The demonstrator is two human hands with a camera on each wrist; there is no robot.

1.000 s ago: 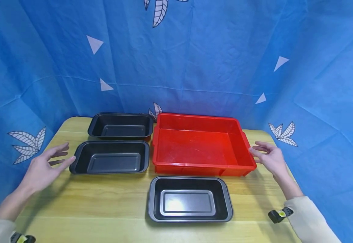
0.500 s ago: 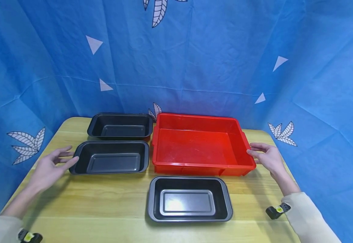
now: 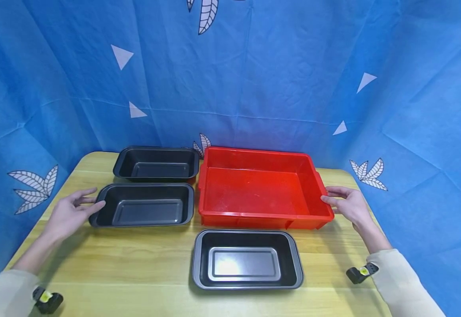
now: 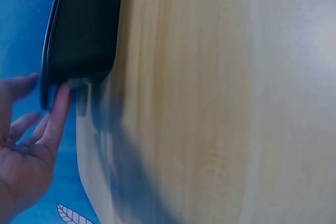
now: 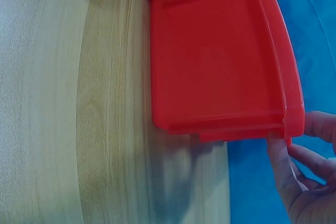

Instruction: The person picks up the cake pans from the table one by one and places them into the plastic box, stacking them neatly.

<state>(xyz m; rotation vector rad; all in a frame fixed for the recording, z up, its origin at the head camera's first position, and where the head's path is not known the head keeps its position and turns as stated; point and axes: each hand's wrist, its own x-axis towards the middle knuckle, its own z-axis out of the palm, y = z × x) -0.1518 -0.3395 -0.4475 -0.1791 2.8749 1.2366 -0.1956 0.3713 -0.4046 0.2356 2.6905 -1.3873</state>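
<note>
Red bin (image 3: 260, 193) sits far-right-centre on the wooden surface (image 3: 135, 259), open side up, nothing inside. Right hand (image 3: 347, 206) is at its right end wall: fingers (image 3: 333, 192) straight, relaxed, thumb tip against the rim at the near right corner; not curled round anything. Right wrist view agrees w/ this: thumb (image 5: 281, 166) laid along the outer wall under the rim corner, other fingers spread just beyond the rim; whether they touch it, cannot tell.

Middle black pan (image 3: 143, 210) lies directly left of the bin, a thin gap between them. Left hand (image 3: 69, 212) is at the pan's left end, fingers (image 3: 95, 206) extended and loosely spread, one fingertip on the rim. Left wrist view: one finger (image 4: 58, 114) pressed against the pan's (image 4: 81, 30) end wall below the lip, another finger above the rim; no grasp closed yet.

Other items: far black pan (image 3: 156, 164) behind the middle one, close to but apart from it, approx. parallel. Near black pan (image 3: 247, 259) w/ lighter rim sits alone in front of the bin, near-centre. Blue leaf-print cloth (image 3: 254, 75) hangs behind and to both sides of the surface. Cream sleeves and wrist straps visible at both lower corners.
</note>
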